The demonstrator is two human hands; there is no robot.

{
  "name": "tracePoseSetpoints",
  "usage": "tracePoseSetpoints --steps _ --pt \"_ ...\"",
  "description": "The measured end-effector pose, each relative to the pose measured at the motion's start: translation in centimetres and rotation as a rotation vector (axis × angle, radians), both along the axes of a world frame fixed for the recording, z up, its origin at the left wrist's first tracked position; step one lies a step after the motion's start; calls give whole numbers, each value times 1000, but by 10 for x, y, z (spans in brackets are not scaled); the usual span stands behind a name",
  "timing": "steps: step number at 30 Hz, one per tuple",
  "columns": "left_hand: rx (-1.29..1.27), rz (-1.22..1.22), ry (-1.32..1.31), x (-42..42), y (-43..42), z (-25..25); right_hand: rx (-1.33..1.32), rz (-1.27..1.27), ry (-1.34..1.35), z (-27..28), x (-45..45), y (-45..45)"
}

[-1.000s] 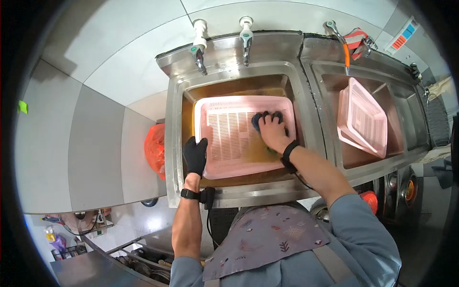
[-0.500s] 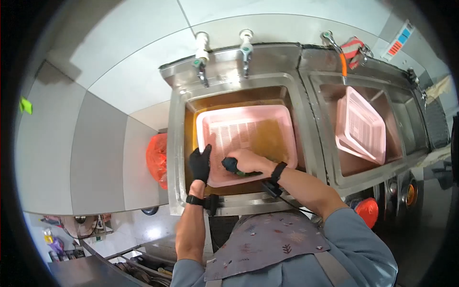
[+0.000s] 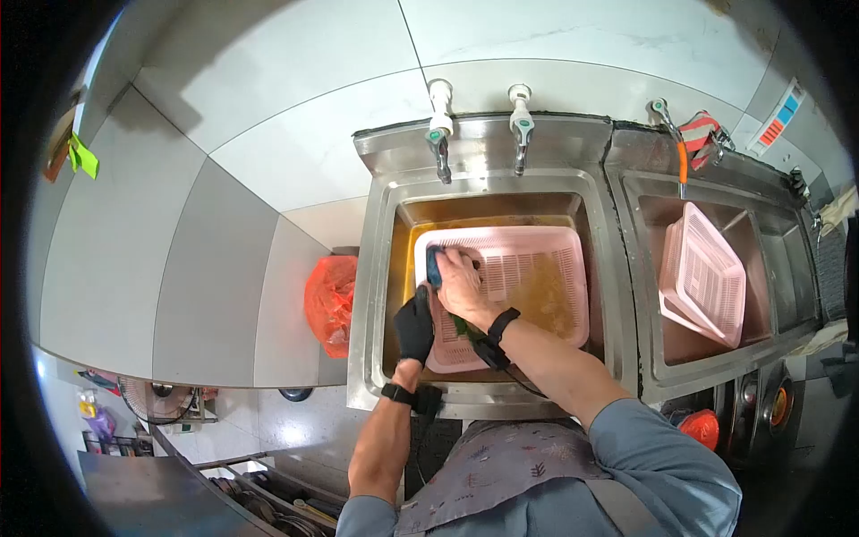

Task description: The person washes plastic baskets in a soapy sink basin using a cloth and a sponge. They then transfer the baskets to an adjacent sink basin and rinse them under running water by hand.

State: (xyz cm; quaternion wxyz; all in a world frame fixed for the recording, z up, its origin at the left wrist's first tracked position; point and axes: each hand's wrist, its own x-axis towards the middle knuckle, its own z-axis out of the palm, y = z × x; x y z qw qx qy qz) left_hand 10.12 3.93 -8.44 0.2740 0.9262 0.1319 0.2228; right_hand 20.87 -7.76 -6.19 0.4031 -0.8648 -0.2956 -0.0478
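Head view: left hand (image 3: 414, 329) is clasping the likely light, slippery basket (image 3: 514, 267) by its rim near the sink's left edge (image 3: 369, 304), right hand (image 3: 461, 284) a pad (image 3: 435, 267).

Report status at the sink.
Left hand gripping left rim of pink slotted basket, in left sink. Right hand holding dark blue pad near far-left corner. Right forearm across near rim.

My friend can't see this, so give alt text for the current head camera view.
A person's right hand holds a dark blue pad inside a pink basket in a metal sink; the black-gloved left hand holds the basket's rim. More pink baskets sit in the neighbouring sink.
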Motion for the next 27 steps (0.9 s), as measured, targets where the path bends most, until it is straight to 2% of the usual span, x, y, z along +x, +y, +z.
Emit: tracePoseSetpoints --steps 2,4,8,9,11,12,15,16,19,20,21,24,26,27 --pt "-219 133 105 -4 -5 -2 -100 53 60 -9 0 -6" --pt "-270 136 105 -4 -5 -4 -301 217 50 -13 2 -10" --pt "-353 131 24 -1 -6 1 -523 388 39 -25 -16 -24" --pt "-360 119 27 0 -7 6 -529 376 44 -24 -21 -29" --pt "-424 129 180 2 -7 19 -730 506 103 -19 -32 -43" --pt "-484 125 121 3 -7 19 -720 555 119 -29 -31 -52" --pt "-389 64 105 6 10 -4 -766 573 84 -26 -24 -89" --pt "-220 99 179 7 16 0 -760 563 51 -43 -16 -103" --pt "-366 47 167 6 16 45 -1019 507 91 -19 -3 -147" --pt "-364 24 148 5 12 63 -1016 477 95 -35 6 -167" --pt "-360 26 148 4 12 61 -1122 490 164 -7 11 -174" --pt "-241 -1 82 6 8 66 -1035 381 128 -4 19 -190" --pt "-317 -28 10 4 0 95 -893 362 201 39 26 -197" --pt "-372 7 86 3 9 94 -889 365 201 58 28 -203"
